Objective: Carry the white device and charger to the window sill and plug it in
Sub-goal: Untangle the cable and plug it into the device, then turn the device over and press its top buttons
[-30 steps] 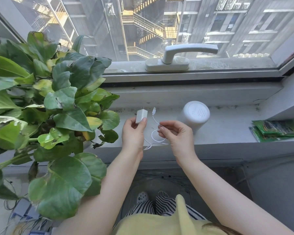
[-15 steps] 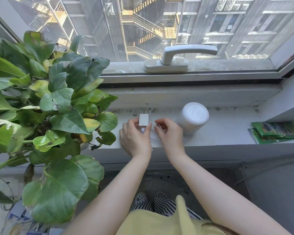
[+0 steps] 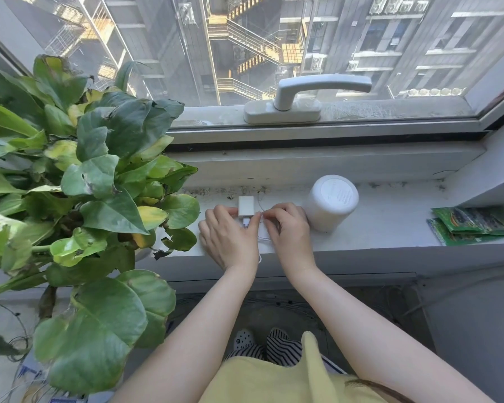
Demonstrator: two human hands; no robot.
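Note:
A white cylindrical device (image 3: pixel 331 201) stands upright on the window sill (image 3: pixel 384 225). To its left, my left hand (image 3: pixel 229 237) pinches a small white charger block (image 3: pixel 246 205), prongs pointing toward the window. A white plug (image 3: pixel 246 221) sits in the block's near end. My right hand (image 3: pixel 288 228) is closed on the thin white cable (image 3: pixel 263 237) just beside that plug, almost touching the device. The cable loops under my hands and partly hangs over the sill's front edge.
A large leafy potted plant (image 3: pixel 85 181) crowds the sill's left end, leaves close to my left hand. Green packets (image 3: pixel 472 225) lie at the sill's right end. A white window handle (image 3: pixel 309 97) sits on the frame above.
Both hands moved down onto the sill and came together. The charger turned prongs-forward, and the cable plug that hung loose now sits at the block's near end.

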